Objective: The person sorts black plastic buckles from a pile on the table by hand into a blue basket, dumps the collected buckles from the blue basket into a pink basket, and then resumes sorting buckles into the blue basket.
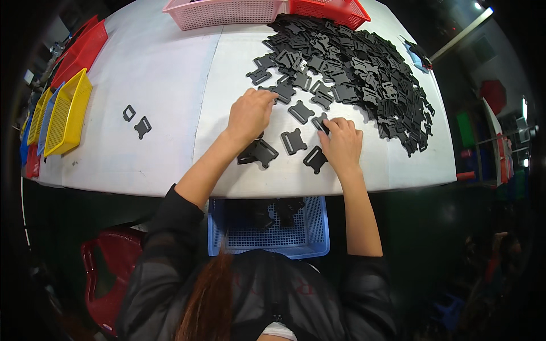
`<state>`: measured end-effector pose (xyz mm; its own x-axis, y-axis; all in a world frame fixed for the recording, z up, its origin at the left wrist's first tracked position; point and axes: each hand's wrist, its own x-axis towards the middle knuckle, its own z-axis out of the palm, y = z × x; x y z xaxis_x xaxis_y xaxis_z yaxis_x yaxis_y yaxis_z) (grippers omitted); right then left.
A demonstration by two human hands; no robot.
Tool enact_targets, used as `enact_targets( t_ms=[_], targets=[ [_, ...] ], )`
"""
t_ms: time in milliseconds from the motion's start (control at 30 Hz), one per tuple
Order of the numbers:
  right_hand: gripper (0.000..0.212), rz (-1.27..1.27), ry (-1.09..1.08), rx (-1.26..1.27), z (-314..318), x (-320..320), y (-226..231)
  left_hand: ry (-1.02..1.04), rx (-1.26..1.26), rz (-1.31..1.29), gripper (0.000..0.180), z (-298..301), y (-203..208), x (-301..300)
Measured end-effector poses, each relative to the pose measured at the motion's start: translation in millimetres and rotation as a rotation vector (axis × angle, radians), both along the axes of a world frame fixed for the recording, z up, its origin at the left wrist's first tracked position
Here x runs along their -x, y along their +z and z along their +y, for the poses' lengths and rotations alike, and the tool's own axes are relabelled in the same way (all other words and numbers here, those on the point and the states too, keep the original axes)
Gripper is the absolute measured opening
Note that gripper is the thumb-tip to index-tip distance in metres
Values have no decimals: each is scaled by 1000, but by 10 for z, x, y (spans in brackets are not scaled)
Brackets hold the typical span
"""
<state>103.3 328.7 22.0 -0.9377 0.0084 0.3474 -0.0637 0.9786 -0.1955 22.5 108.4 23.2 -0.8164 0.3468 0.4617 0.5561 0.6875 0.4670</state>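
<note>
My left hand (250, 116) reaches over the white table, fingers bent together at a black plastic buckle piece (284, 91) by the near edge of a heap. My right hand (343, 143) has thumb and fingers closed around another buckle piece (320, 121), partly hidden by the fingers. Between the hands lie loose buckle pieces, one flat (300, 112) and one nearer me (293, 141). Another piece (315, 159) rests just left of my right wrist. Under my left wrist, several pieces (264, 152) overlap, partly covered by the forearm.
A large heap of black buckle pieces (364, 68) spreads over the right of the table. Pink (227, 16) and red (357, 14) baskets stand behind. Yellow baskets (71, 116) line the left edge. A blue basket (267, 244) holding black pieces sits below the front edge.
</note>
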Motion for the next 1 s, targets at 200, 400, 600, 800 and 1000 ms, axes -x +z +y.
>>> enact_targets(
  t_ms=[200, 400, 600, 800, 1000],
  targets=[
    [26, 102, 166, 130, -347, 294, 155, -29, 326, 28, 46, -180, -66, 364],
    [32, 143, 240, -8, -544, 828, -162, -68, 468, 154, 30, -181, -173, 132],
    [15, 124, 284, 136, -669, 412, -108, 100, -45, -254, 22, -597, -117, 123],
    [20, 163, 319, 182, -669, 1020, 132, 316, -423, -357, 32, -1036, -9, 486],
    [29, 141, 374, -87, -1150, 1436, -111, 303, -552, -214, 22, -1132, -168, 609]
  ],
)
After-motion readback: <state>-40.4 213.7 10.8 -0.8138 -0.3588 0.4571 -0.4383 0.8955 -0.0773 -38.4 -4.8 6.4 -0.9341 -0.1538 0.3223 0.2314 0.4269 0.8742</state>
